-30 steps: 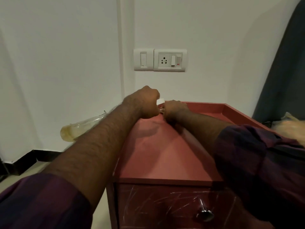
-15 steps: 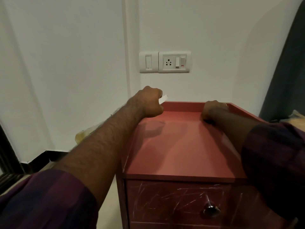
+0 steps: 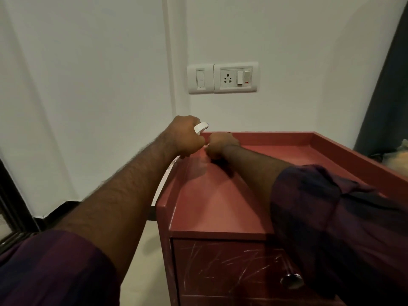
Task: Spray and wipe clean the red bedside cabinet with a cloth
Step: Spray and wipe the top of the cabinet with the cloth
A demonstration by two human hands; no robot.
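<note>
Cabinet (image 3: 220, 202) faces viewer, backing wall (image 3: 110, 85); left grip (image 3: 185, 135) holds white roll (image 3: 201, 128), right grip (image 3: 220, 144) unclear.

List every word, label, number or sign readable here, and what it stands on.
None can be read.
On the switch plate: no lettering shows, only a small red mark on one switch.
On the white roll in the left hand: no print visible.
On the drawer front: pale scratches, not writing.

The left hand (image 3: 184, 135), a roll (image 3: 201, 127) held in it, is set just left of the right hand (image 3: 220, 144) over the back left corner of the cabinet (image 3: 220, 206); a socket panel (image 3: 223, 77) is mounted on the wall behind
</note>
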